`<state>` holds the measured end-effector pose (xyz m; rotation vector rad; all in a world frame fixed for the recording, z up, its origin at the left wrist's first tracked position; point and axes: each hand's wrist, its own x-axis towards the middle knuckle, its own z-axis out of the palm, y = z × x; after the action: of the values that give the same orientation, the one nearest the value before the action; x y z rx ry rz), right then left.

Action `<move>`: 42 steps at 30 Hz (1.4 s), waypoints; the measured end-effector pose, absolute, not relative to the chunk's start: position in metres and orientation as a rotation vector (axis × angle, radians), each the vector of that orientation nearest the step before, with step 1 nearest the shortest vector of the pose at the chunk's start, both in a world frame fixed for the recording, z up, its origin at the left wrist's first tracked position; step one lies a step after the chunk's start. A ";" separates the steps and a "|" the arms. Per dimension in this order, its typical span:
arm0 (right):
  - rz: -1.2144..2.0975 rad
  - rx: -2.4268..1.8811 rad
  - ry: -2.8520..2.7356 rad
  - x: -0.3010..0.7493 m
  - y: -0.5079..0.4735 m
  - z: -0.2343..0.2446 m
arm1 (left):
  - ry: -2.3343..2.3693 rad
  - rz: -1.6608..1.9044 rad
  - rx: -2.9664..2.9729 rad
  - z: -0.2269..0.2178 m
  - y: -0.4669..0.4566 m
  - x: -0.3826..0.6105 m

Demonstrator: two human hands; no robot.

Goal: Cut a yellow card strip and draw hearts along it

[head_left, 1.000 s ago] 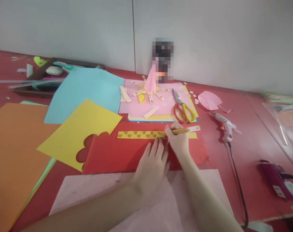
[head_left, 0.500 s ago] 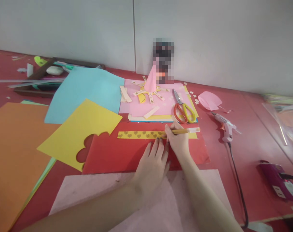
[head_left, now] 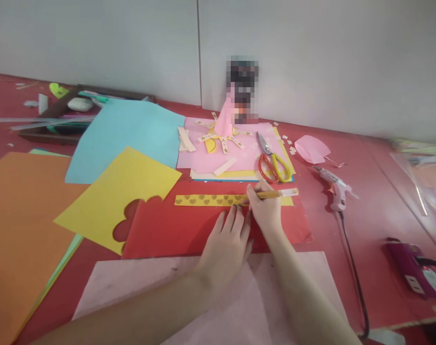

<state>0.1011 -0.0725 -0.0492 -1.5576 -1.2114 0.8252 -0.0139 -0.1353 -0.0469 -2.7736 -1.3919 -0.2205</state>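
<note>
A yellow paper strip (head_left: 192, 200) with two rows of brown hearts lies across a red sheet (head_left: 174, 230). My right hand (head_left: 266, 211) is closed around a pen (head_left: 271, 194) with a golden barrel and a clear end, its tip at the strip. The tip itself is mostly hidden by my fingers. Flat on the red sheet, my left hand (head_left: 227, 239) has its fingers stretched out, the fingertips touching the strip's lower edge. Just beyond the strip, scissors (head_left: 271, 160) with one red and one yellow handle lie on stacked paper.
A pink cone (head_left: 225, 117) stands on a paper flower behind. Yellow (head_left: 120, 191), blue (head_left: 127, 139) and orange sheets (head_left: 27, 230) spread left, near a dark tray (head_left: 48, 136). To the right lie a glue gun (head_left: 336, 189) with its cord and a purple power strip (head_left: 415, 268).
Very little differs. My right hand and the pen have shifted slightly to the right along the strip; my left hand stays in place.
</note>
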 end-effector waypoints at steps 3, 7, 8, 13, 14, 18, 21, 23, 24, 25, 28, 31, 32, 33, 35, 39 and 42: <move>0.809 -1.560 -1.219 0.101 -0.073 -0.049 | -1.385 -0.221 -2.763 -0.047 -0.135 -0.014; 0.781 -1.559 -1.265 0.102 -0.073 -0.050 | -1.389 -0.229 -2.761 -0.047 -0.136 -0.014; 0.771 -1.564 -1.279 0.102 -0.073 -0.050 | -1.391 -0.234 -2.763 -0.048 -0.136 -0.014; 0.780 -1.573 -1.251 0.102 -0.072 -0.052 | -1.396 -0.236 -2.769 -0.048 -0.136 -0.014; 0.797 -1.559 -1.214 0.102 -0.072 -0.052 | -1.394 -0.235 -2.769 -0.048 -0.135 -0.014; 0.810 -1.493 -1.049 0.104 -0.073 -0.051 | -1.407 -0.232 -2.770 -0.045 -0.136 -0.014; 0.812 -1.483 -1.001 0.106 -0.074 -0.049 | -1.445 -0.248 -2.763 -0.045 -0.136 -0.014; 0.818 -1.481 -0.992 0.106 -0.074 -0.048 | -1.470 -0.248 -2.765 -0.046 -0.137 -0.014; 0.817 -1.477 -0.989 0.107 -0.074 -0.047 | -1.480 -0.238 -2.768 -0.047 -0.137 -0.014; 0.817 -1.472 -0.985 0.107 -0.074 -0.047 | -1.489 -0.226 -2.771 -0.048 -0.138 -0.014; 0.809 -1.447 -0.963 0.108 -0.074 -0.046 | -1.510 -0.203 -2.773 -0.049 -0.138 -0.015; 0.811 -1.427 -0.942 0.109 -0.074 -0.045 | -1.525 -0.188 -2.768 -0.050 -0.139 -0.016; 0.816 -1.425 -0.939 0.109 -0.074 -0.046 | -1.533 -0.181 -2.763 -0.050 -0.139 -0.016; 0.821 -1.424 -0.939 0.110 -0.074 -0.046 | -1.545 -0.171 -2.756 -0.049 -0.140 -0.015; 0.829 -1.419 -0.943 0.110 -0.074 -0.047 | -1.581 -0.146 -2.733 -0.048 -0.141 -0.015; 0.838 -1.422 -0.960 0.110 -0.074 -0.047 | -1.645 -0.097 -2.694 -0.048 -0.143 -0.013; 0.842 -1.441 -0.982 0.108 -0.075 -0.045 | -1.659 -0.075 -2.690 -0.048 -0.145 -0.013</move>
<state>0.1083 -0.0746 -0.0454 -1.4409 -0.9818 0.8415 -0.0133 -0.1445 -0.0483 -2.6897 -1.6591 -0.0754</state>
